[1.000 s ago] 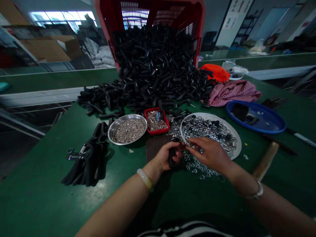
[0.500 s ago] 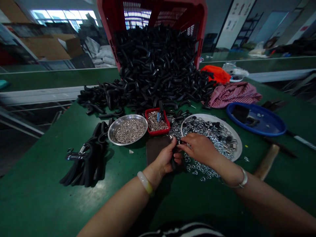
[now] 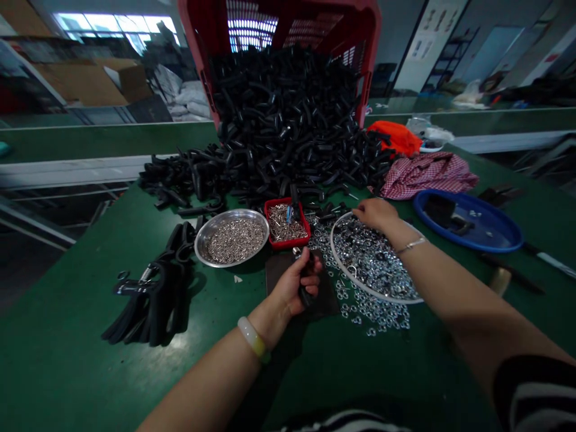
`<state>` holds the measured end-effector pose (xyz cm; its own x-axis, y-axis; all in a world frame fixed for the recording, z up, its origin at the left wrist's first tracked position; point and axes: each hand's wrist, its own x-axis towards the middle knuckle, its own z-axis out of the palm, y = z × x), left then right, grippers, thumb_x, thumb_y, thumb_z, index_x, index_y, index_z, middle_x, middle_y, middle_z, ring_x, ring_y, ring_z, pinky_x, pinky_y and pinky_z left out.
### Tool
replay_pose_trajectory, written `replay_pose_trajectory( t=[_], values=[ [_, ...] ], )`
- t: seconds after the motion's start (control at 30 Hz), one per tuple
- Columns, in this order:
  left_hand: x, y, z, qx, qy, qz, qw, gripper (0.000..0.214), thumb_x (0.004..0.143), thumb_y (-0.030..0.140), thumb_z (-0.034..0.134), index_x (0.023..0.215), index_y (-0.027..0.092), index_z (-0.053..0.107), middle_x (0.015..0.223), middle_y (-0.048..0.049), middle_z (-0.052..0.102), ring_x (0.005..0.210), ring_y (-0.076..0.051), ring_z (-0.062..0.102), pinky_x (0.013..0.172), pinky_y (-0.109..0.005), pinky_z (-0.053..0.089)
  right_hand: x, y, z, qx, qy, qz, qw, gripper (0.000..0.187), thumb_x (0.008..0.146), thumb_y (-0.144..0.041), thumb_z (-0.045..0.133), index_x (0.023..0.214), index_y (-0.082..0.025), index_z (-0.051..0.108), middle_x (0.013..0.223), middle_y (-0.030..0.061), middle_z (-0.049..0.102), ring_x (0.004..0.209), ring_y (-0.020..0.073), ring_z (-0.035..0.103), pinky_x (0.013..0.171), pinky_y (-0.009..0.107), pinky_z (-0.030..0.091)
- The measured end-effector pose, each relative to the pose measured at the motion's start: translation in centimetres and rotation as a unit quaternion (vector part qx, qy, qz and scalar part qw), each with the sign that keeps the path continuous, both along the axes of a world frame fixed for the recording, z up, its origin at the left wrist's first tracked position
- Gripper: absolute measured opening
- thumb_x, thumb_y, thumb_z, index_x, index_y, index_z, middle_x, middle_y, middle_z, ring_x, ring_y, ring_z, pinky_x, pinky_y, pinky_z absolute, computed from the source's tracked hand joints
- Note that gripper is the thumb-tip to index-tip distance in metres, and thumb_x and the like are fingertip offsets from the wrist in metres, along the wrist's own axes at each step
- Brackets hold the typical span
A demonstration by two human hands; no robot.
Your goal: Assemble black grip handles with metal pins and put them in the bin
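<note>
My left hand [image 3: 294, 285] is wrapped round a black plastic handle [image 3: 307, 297], above a dark flat pad [image 3: 330, 297]. A small shiny metal piece [image 3: 296, 252] shows at the handle's upper end, beside my thumb. At the far rim of a round white tray [image 3: 333, 246] heaped with small metal parts, my right hand [image 3: 377, 213] is closed, fingers bent downward. What its fingertips hold, if anything, is hidden. A steel bowl [image 3: 200, 243] of small metal pieces and a red box [image 3: 288, 244] of metal pins stand just beyond my left hand.
A tipped red crate [image 3: 371, 60] spills black handles [image 3: 288, 120] across the back. Black clamp-like pieces [image 3: 157, 294] lie at left. Loose metal rings [image 3: 371, 312] spread before the tray. At right are a blue tray [image 3: 490, 237], a checked cloth [image 3: 432, 174] and a wooden tool handle [image 3: 500, 280].
My right hand has left the handle and moved away, up and right to the white tray's far rim. My left hand, still holding the handle, has shifted slightly left.
</note>
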<state>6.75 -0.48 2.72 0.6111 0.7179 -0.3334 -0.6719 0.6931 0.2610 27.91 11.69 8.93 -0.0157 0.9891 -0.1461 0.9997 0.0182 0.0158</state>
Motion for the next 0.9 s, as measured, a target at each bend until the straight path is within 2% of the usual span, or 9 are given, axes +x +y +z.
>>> replay_pose_trajectory(
  t=[0.07,0.13,0.27,0.4,0.53,0.63,0.77,0.9],
  values=[
    [-0.2,0.0,-0.1,-0.011,-0.016,-0.006,1.0,0.028,0.076,0.041,0.061,0.078,0.014,0.053,0.065,0.0043,0.052,0.034,0.003,0.032,0.031,-0.009,0.025,1.3,3.0,-1.0,-0.031,-0.015,-0.045,0.998,0.035,0.088,-0.037,0.045,0.108,-0.011,0.055,0.111,0.0138,0.054,0.099,0.0229,0.053,0.081,0.04,0.044],
    [-0.4,0.0,-0.2,-0.017,-0.029,-0.006,0.999,0.028,0.076,0.04,0.06,0.079,0.014,0.052,0.063,0.0049,0.05,0.034,0.002,0.032,0.031,-0.009,0.026,1.7,4.7,-1.9,-0.054,-0.013,-0.063,0.996,0.033,0.085,-0.034,0.051,0.112,-0.013,0.052,0.112,0.0097,0.053,0.095,0.0193,0.055,0.079,0.039,0.047],
    [-0.9,-0.1,-0.2,-0.028,-0.044,-0.007,0.999,0.028,0.076,0.039,0.061,0.078,0.013,0.052,0.057,0.0068,0.044,0.033,0.002,0.032,0.031,-0.009,0.025,1.9,4.5,-2.6,-0.042,0.021,-0.041,0.998,0.032,0.086,-0.033,0.049,0.108,-0.011,0.055,0.106,0.0101,0.056,0.093,0.0185,0.056,0.078,0.035,0.046],
    [-1.1,0.0,0.0,-0.028,-0.062,-0.008,0.998,0.027,0.077,0.039,0.06,0.078,0.013,0.051,0.056,0.0075,0.041,0.033,0.002,0.031,0.031,-0.01,0.024,3.0,2.2,-2.0,0.033,0.068,-0.005,0.997,0.05,0.085,-0.037,0.035,0.109,0.001,0.057,0.105,0.02,0.057,0.101,0.025,0.052,0.076,0.03,0.038],
    [-1.1,0.0,0.1,-0.027,-0.063,-0.004,0.998,0.028,0.077,0.04,0.059,0.077,0.013,0.05,0.057,0.0076,0.038,0.034,0.002,0.029,0.032,-0.01,0.023,3.2,-0.5,-1.0,0.126,0.11,0.022,0.986,0.044,0.083,-0.033,0.04,0.105,-0.001,0.059,0.099,0.0223,0.06,0.094,0.0263,0.056,0.075,0.035,0.039],
    [-1.0,0.0,0.1,-0.027,-0.069,0.002,0.997,0.029,0.078,0.041,0.057,0.077,0.013,0.05,0.057,0.0073,0.038,0.034,0.002,0.029,0.032,-0.01,0.023,0.9,-3.9,-0.2,0.202,0.171,0.065,0.962,0.036,0.081,-0.034,0.046,0.1,-0.006,0.059,0.089,0.0168,0.063,0.082,0.0222,0.058,0.07,0.033,0.042],
    [-1.0,-0.1,0.0,-0.028,-0.072,0.01,0.997,0.03,0.08,0.042,0.055,0.08,0.013,0.05,0.057,0.0071,0.038,0.034,0.002,0.03,0.032,-0.01,0.024,-3.8,-9.8,0.5,0.195,0.309,0.187,0.912,0.028,0.079,-0.034,0.053,0.098,-0.014,0.056,0.082,0.0061,0.064,0.07,0.0144,0.058,0.063,0.026,0.045],
    [-1.5,-0.3,-0.3,-0.021,-0.076,0.0,0.997,0.034,0.08,0.045,0.054,0.077,0.011,0.051,0.057,0.0063,0.041,0.034,0.002,0.031,0.032,-0.009,0.024,-6.8,-13.0,0.5,0.205,0.294,0.255,0.898,0.02,0.08,-0.031,0.053,0.092,-0.016,0.059,0.081,0.0047,0.063,0.072,0.0141,0.058,0.065,0.026,0.046]
  ],
)
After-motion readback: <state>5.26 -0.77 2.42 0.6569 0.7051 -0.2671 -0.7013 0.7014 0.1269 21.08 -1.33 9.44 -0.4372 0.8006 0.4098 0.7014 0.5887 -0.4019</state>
